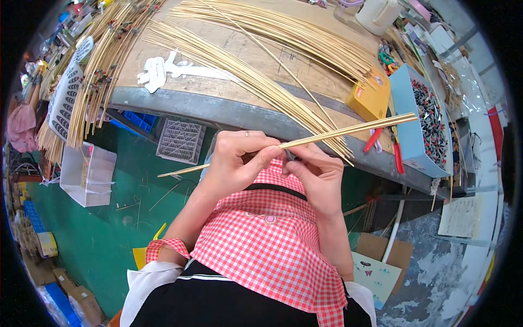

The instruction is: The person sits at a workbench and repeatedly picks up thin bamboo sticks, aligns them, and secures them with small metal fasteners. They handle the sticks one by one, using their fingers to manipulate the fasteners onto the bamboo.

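Observation:
Across my body I hold several thin bamboo sticks (357, 127), slanting up to the right. My left hand (234, 163) is closed round them, thumb against forefinger, with a stick end showing past it on the left. Just below the sticks, my right hand (321, 177) pinches a small dark piece (291, 156). Its exact kind is mostly hidden by the fingers. Beyond my hands a bundle of bamboo sticks (245, 76) lies over the table's front edge. Another bundle (283, 24) lies farther back.
On the right stand a light blue box (404, 95) of small dark-and-red pieces and a yellow box (376, 98). Red-handled pliers (399, 156) lie at the table edge (190, 106). Sticks with dark pieces (101, 71) hang over the left. A white bin (84, 182) stands on the green floor.

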Demonstrator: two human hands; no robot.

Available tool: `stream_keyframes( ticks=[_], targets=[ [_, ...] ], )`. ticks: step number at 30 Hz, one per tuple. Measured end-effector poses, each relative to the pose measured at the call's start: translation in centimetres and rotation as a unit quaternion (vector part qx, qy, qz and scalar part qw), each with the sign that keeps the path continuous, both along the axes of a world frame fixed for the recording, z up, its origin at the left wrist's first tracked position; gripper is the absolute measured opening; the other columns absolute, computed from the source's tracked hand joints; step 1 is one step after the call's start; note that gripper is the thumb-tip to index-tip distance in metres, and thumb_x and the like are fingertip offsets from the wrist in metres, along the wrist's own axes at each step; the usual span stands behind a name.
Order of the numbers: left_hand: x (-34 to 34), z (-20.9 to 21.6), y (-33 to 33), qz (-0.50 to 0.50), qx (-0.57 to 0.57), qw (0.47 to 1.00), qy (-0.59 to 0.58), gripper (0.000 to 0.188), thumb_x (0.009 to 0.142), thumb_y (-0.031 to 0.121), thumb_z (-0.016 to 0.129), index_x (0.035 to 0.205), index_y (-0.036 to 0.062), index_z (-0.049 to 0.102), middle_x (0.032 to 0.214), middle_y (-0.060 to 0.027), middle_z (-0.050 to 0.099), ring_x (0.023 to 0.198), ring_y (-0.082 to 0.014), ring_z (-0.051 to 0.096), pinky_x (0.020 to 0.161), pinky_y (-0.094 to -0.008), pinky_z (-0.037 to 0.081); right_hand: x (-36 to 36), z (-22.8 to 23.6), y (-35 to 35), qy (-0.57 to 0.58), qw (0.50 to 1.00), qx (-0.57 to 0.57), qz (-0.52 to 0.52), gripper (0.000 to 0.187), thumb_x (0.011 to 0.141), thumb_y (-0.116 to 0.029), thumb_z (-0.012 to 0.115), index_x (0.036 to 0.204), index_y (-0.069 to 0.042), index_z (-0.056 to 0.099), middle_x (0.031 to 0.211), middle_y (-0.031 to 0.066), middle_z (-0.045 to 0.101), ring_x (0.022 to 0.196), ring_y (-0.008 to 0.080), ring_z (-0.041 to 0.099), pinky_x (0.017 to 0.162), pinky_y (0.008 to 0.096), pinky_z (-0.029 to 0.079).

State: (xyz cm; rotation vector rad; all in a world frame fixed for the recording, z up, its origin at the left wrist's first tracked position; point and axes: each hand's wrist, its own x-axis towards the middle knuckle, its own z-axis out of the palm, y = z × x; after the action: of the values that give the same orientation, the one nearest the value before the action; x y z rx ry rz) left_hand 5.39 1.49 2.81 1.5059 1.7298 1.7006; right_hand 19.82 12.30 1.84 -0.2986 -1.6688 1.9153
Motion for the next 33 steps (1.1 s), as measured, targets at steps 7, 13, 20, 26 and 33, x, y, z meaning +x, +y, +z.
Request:
stream_keyframes(
  ticks=[7,13,20,26,33],
  targets=[
    [0.3,0.7,0.0,0.010,0.026,0.999,0.022,0.011,0.084,0.007,0.063,0.082,-0.0024,0.069,0.059,-0.0079,0.059,0.049,-0.0118,0.054,0.045,-0.0249,0.039,0.0,0.9,-0.7,-0.037,0.990,0.129,-0.036,0.029,0.083,0.011,0.056,0.111,0.008,0.060,0.099,0.0154,0.065,0.076,0.0153,0.063,0.065,0.0241,0.051],
    [0.4,0.5,0.0,0.030,0.032,0.997,0.063,0.007,0.081,0.003,0.064,0.083,-0.0028,0.068,0.058,-0.0086,0.058,0.048,-0.0133,0.054,0.045,-0.0256,0.038,0.1,1.0,-0.8,0.008,0.969,0.232,-0.082,0.026,0.086,0.011,0.052,0.111,0.012,0.059,0.091,0.0159,0.065,0.065,0.0159,0.062,0.059,0.0253,0.053],
    [0.6,0.6,0.1,0.025,0.036,0.996,0.084,0.007,0.080,0.003,0.065,0.082,-0.0041,0.067,0.059,-0.0099,0.057,0.049,-0.0152,0.054,0.045,-0.0268,0.039,0.3,1.0,-0.9,0.004,0.971,0.219,-0.094,0.024,0.086,0.011,0.054,0.109,0.014,0.059,0.089,0.0185,0.066,0.059,0.0149,0.061,0.055,0.0245,0.052],
    [0.4,0.6,-0.2,0.021,0.026,0.996,0.081,0.008,0.080,0.004,0.066,0.081,-0.0041,0.067,0.058,-0.0100,0.056,0.048,-0.0160,0.053,0.045,-0.0273,0.038,0.2,0.7,-1.2,0.007,0.973,0.209,-0.102,0.024,0.086,0.010,0.054,0.109,0.014,0.060,0.086,0.0175,0.066,0.058,0.0145,0.060,0.053,0.0239,0.051],
    [0.4,0.6,-0.2,0.025,0.018,0.996,0.081,0.009,0.079,0.005,0.067,0.081,-0.0039,0.067,0.058,-0.0101,0.055,0.048,-0.0163,0.052,0.045,-0.0282,0.037,0.3,0.7,-1.2,0.007,0.974,0.200,-0.102,0.024,0.087,0.010,0.054,0.110,0.014,0.059,0.084,0.0163,0.065,0.058,0.0136,0.059,0.053,0.0230,0.051]
  ],
)
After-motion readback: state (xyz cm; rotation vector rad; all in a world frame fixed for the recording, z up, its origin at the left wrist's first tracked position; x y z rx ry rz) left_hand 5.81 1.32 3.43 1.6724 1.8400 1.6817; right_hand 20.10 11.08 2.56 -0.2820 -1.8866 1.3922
